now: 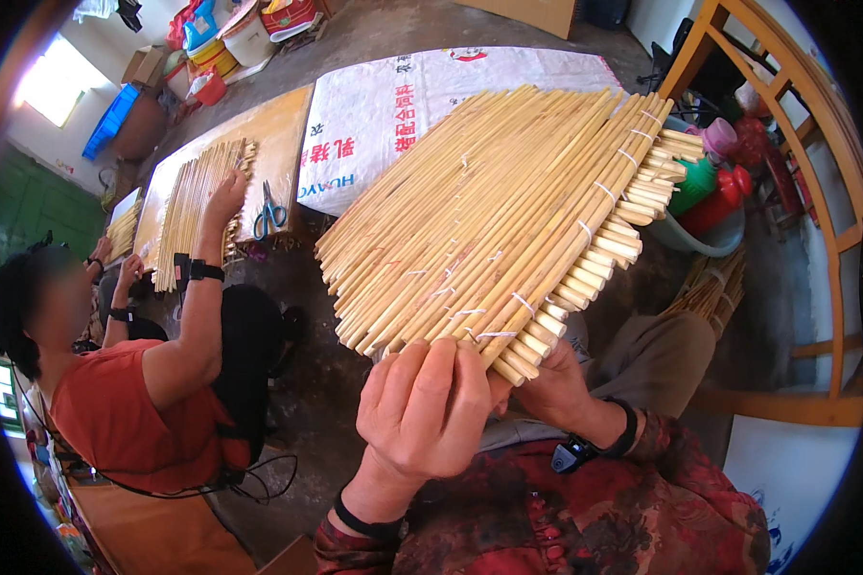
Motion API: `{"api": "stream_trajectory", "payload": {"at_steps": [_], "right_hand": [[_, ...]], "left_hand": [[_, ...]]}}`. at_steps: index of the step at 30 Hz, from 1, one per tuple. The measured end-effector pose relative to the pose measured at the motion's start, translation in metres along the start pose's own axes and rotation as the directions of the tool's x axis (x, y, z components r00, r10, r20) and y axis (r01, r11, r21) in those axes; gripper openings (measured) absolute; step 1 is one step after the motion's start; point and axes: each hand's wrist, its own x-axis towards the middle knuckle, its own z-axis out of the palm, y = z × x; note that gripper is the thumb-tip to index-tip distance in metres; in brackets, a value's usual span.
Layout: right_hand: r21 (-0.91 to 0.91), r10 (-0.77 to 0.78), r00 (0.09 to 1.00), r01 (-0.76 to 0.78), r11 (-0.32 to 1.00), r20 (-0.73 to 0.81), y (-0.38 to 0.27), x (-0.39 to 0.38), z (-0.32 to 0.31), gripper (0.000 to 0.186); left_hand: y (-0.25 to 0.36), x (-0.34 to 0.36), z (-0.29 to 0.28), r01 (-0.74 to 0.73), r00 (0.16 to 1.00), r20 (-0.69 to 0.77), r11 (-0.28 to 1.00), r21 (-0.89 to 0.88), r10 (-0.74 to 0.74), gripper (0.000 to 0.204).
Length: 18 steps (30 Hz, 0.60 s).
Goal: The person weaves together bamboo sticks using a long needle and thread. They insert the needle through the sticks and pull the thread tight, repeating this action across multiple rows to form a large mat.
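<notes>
The stalk mat (479,225) is pinched by the left hand (422,402); how the half-hidden right hand (558,391) grips cannot be told; ties (496,334) are best drawn snug.

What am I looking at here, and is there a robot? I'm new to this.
No robot: each grip is a person's bare hand. One wide camera worn on that person's head looks down, so edges bend. The left hand holds the near edge of a mat of thin sticks, tied with white string; the right hand is at its near corner, fingers mostly hidden. The mat reaches over a white printed sheet; whether it rests there is unclear. To the left, a co-worker in red handles a second mat, with scissors beside it.
</notes>
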Motion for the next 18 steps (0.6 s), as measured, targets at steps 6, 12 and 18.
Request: {"api": "stream_trajectory", "payload": {"at_steps": [6,12,18], "right_hand": [[0.042,0.0,1.0,0.0,0.999,-0.013,-0.009,0.011,0.01,0.018],[-0.014,0.077,0.996,-0.077,0.997,-0.038,-0.023,0.013,0.015,0.02],[0.125,0.148,0.986,-0.138,0.983,-0.072,-0.04,0.006,0.017,0.018]], "left_hand": [[-0.007,0.009,-0.005,-0.02,0.999,0.04,0.998,-0.052,0.022,0.024],[-0.003,0.012,-0.004,-0.025,1.0,0.016,0.996,-0.09,0.026,0.022],[0.009,0.011,-0.001,-0.019,0.999,0.029,0.995,-0.096,0.022,0.023]]}}
